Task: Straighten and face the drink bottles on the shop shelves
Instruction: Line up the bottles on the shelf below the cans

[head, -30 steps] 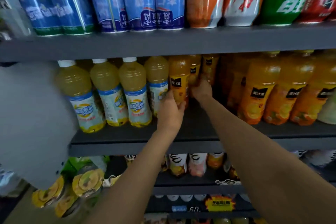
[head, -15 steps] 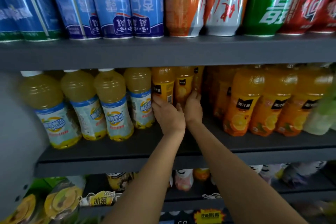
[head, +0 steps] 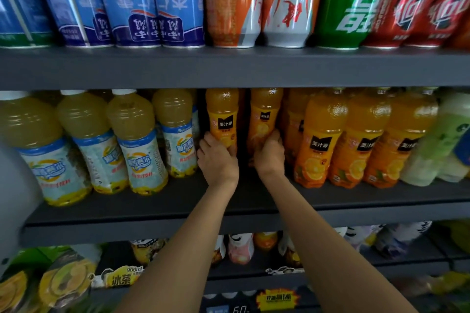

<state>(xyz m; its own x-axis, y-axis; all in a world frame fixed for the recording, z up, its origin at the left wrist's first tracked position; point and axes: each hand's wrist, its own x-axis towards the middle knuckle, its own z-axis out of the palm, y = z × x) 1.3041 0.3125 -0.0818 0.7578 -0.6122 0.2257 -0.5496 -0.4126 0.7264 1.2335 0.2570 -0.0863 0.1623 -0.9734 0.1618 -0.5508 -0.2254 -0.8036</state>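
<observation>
Two small orange juice bottles stand deep on the middle shelf [head: 178, 211]. My left hand [head: 217, 160] grips the lower part of the left orange bottle [head: 221, 115], whose black label faces me. My right hand [head: 269, 154] grips the right orange bottle [head: 264, 114], its label turned slightly aside. A dark gap separates the two bottles. Three more orange juice bottles [head: 356, 137] stand further forward to the right, labels facing out.
Pale yellow bottles with blue-white labels [head: 137, 142] fill the shelf's left side. Pale green bottles [head: 442, 140] stand at far right. Tall blue, orange, green and red cans [head: 178, 0] line the upper shelf. Lower shelves [head: 254, 272] hold more drinks.
My hands have moved apart, each now on a separate orange bottle. The left bottle's black label has turned to face me. The camera moved closer and tilted up.
</observation>
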